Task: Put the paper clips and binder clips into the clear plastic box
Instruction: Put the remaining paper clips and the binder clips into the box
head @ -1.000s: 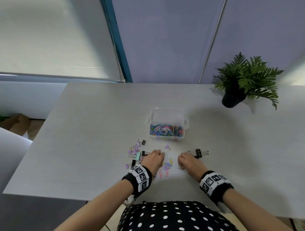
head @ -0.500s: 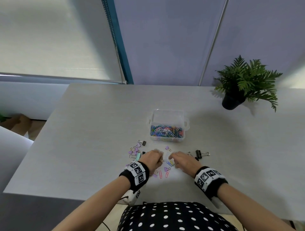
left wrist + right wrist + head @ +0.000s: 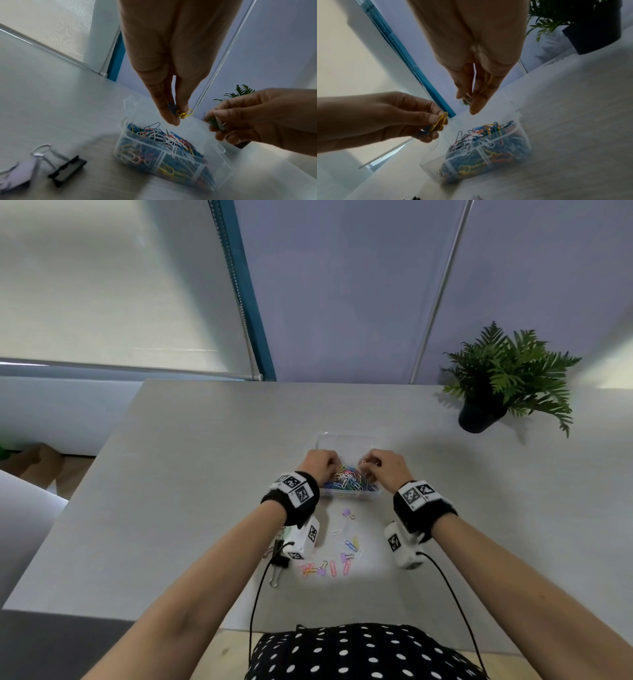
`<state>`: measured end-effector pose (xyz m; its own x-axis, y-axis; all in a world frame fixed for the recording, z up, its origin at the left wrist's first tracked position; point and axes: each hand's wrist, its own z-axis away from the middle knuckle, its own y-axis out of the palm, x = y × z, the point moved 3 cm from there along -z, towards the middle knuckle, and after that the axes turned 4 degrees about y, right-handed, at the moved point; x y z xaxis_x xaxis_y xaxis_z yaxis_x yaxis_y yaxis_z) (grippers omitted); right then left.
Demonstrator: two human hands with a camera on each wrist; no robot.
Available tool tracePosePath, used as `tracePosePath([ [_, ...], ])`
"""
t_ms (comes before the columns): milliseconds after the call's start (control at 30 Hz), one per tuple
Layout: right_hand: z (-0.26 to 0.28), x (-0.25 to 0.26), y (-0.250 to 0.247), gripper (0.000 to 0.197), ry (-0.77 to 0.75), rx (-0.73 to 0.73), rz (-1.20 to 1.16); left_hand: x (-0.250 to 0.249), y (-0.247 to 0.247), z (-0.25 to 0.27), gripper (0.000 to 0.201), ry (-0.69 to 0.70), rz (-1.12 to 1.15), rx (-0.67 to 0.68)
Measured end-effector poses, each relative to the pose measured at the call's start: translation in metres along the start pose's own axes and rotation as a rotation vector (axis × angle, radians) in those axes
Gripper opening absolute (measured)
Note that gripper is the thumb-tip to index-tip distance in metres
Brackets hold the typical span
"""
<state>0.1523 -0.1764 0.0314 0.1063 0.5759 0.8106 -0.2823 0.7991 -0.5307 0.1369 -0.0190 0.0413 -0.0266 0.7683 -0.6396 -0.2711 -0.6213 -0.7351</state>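
Note:
The clear plastic box [image 3: 373, 494] [image 3: 221, 146] [image 3: 524, 134] stands mid-table, heaped with coloured paper clips [image 3: 346, 479]. Both hands hover just above it. My left hand [image 3: 320, 462] [image 3: 177, 117] pinches yellow and blue paper clips [image 3: 184, 113] [image 3: 441, 121]. My right hand [image 3: 383, 465] [image 3: 468, 102] pinches a small bunch with a green clip [image 3: 215, 123] [image 3: 466, 100]. Loose paper clips [image 3: 346, 556] and small purple binder clips [image 3: 347, 512] lie on the table nearer to me. A black binder clip [image 3: 67, 169] [image 3: 279, 563] lies left of the box.
A potted fern [image 3: 503, 381] stands at the back right of the grey table [image 3: 171, 474]. A purple binder clip [image 3: 15, 178] lies beside the black one. Window blind and wall rise behind the table's far edge.
Both hands picked clips from the loose pile near me, then lifted and moved forward to hover over the box, each with clips pinched.

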Motion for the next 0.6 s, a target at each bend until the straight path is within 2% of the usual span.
tracePosePath([
  [133, -0.001, -0.003, 0.008, 0.019, -0.026, 0.028, 0.212, -0.001, 0.003, -0.005, 0.026, 0.006, -0.013, 0.01],
  [233, 0.021, -0.003, 0.015, 0.02, -0.216, 0.008, 0.318, 0.0, 0.007, 0.009, 0.032, 0.101, -0.026, 0.012],
  [300, 0.04, -0.01, 0.023, 0.016, -0.316, 0.047, 0.343, 0.003, 0.012, 0.025, 0.031, 0.167, 0.003, -0.03],
  [367, 0.059, -0.025, 0.034, 0.012, -0.263, 0.173, 0.433, 0.008, 0.022, 0.043, 0.029, 0.208, 0.031, -0.032],
  [433, 0.074, -0.041, 0.048, 0.017, -0.116, 0.28, 0.547, 0.017, 0.042, 0.057, 0.027, 0.234, -0.036, 0.057],
  [500, 0.083, -0.049, 0.059, 0.027, -0.031, 0.274, 0.642, 0.025, 0.063, 0.067, 0.028, 0.198, -0.168, 0.146],
  [600, 0.088, -0.046, 0.069, 0.035, -0.025, 0.213, 0.696, 0.027, 0.082, 0.072, 0.046, 0.163, -0.262, 0.184],
])
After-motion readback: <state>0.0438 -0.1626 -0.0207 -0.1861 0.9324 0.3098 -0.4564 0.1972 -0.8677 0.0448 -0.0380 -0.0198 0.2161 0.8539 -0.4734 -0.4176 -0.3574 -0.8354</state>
